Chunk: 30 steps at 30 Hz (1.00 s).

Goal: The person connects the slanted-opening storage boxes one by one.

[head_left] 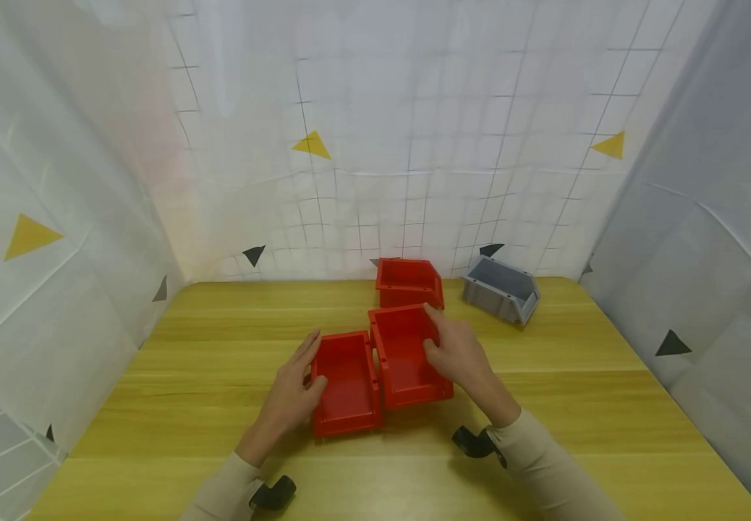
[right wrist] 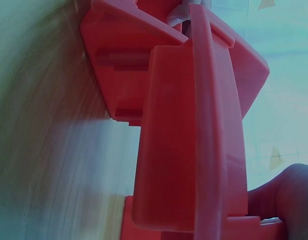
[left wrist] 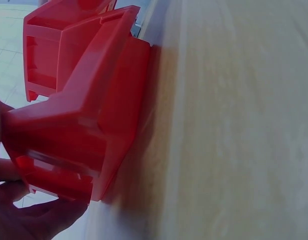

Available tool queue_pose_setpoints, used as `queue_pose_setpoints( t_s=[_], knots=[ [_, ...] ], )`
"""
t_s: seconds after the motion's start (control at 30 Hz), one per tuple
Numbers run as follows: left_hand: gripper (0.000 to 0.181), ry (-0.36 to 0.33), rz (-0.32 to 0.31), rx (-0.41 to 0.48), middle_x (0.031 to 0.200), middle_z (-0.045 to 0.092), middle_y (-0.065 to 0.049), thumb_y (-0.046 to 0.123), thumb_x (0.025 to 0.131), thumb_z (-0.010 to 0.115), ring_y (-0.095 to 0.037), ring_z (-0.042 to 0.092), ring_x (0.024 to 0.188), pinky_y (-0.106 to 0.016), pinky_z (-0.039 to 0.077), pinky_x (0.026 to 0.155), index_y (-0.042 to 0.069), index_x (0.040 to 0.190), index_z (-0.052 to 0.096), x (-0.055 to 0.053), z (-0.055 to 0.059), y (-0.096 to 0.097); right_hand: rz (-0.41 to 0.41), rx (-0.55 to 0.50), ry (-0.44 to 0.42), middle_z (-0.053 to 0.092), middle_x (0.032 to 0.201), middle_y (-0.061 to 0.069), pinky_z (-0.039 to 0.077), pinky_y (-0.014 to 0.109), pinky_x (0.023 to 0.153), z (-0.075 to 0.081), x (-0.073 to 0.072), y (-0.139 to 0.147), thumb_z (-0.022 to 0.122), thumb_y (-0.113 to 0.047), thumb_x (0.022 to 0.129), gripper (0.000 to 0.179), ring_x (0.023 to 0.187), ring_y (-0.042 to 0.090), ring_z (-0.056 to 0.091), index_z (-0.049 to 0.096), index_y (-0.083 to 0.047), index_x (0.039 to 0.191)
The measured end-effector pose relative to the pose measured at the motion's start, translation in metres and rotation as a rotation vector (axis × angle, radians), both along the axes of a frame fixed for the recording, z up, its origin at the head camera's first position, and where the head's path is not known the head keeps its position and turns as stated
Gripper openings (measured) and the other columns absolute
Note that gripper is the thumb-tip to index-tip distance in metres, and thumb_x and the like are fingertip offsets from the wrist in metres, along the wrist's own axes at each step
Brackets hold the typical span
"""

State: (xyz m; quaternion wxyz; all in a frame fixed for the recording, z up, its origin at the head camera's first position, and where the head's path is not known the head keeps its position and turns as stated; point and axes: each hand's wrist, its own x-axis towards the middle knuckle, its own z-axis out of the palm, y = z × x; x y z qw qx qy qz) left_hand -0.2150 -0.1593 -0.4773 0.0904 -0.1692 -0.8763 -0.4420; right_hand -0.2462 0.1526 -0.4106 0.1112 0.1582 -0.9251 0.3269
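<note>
Two red open-topped storage bins are side by side in the middle of the head view. My left hand [head_left: 286,396] grips the left red bin [head_left: 348,387] by its left wall, thumb on the inner side and fingers along the outside. By its right wall, my right hand [head_left: 465,354] holds the right red bin [head_left: 408,354], thumb inside. That bin [right wrist: 169,140] looks raised off the table in the right wrist view, its left edge close against the other bin. In the left wrist view the left bin [left wrist: 121,95] is near the tabletop; whether it touches is unclear.
A third red bin [head_left: 409,297] stands behind the right one, near the back edge of the wooden table [head_left: 219,347]. To its right sits a grey bin [head_left: 499,286], turned at an angle. White sheeting [head_left: 401,108] with triangles encloses the back and sides.
</note>
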Motion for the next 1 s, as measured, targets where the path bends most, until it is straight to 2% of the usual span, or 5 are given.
queue_pose_setpoints(
  t_s=[0.3, 0.6, 1.0],
  knots=[
    [0.074, 0.008, 0.001, -0.002, 0.169, 0.025, 0.006, 0.004, 0.094, 0.059, -0.021, 0.031, 0.15, -0.049, 0.045, 0.106, 0.007, 0.163, 0.033, 0.0009, 0.0007, 0.0006, -0.034, 0.013, -0.012, 0.034, 0.055, -0.003, 0.033, 0.03, 0.043, -0.0018, 0.0002, -0.002, 0.06, -0.002, 0.091, 0.063, 0.047, 0.014, 0.032, 0.049, 0.003, 0.153],
    [0.073, 0.017, 0.001, -0.003, 0.168, 0.025, 0.005, 0.003, 0.094, 0.058, -0.022, 0.031, 0.15, -0.05, 0.045, 0.106, 0.006, 0.162, 0.033, 0.0004, 0.0008, 0.0008, -0.058, 0.027, 0.025, 0.033, 0.055, -0.002, 0.03, 0.03, 0.042, -0.003, 0.0014, -0.0055, 0.061, -0.003, 0.09, 0.062, 0.046, 0.015, 0.03, 0.051, 0.004, 0.151],
    [0.073, 0.014, 0.005, -0.003, 0.169, 0.025, 0.005, 0.003, 0.094, 0.059, -0.022, 0.032, 0.15, -0.049, 0.045, 0.106, 0.007, 0.163, 0.033, 0.0002, 0.0, 0.0014, -0.083, 0.06, 0.033, 0.037, 0.055, 0.0, 0.031, 0.029, 0.043, -0.0043, 0.0029, -0.0087, 0.063, -0.003, 0.091, 0.062, 0.046, 0.016, 0.032, 0.05, 0.003, 0.151]
  ],
)
